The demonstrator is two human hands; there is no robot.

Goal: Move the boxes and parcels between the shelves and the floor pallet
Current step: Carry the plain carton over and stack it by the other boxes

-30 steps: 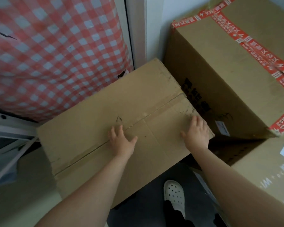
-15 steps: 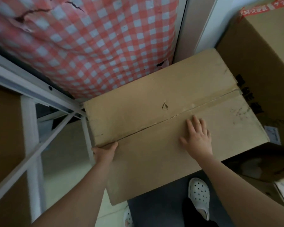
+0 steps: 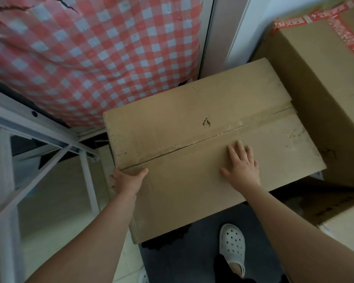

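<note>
The wide brown cardboard box sits between the white metal shelf frame and the big brown cardboard box with red tape. The left hand grips its left edge, thumb on top. The right hand lies flat on its top, fingers straight. I think this box is mid-move, not yet put in its place

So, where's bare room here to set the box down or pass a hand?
Bare pale floor left, between the shelf frame and dark mat. Crowded: the taped box stands close right of the plain box, the checkered bag at its far-left corner.
</note>
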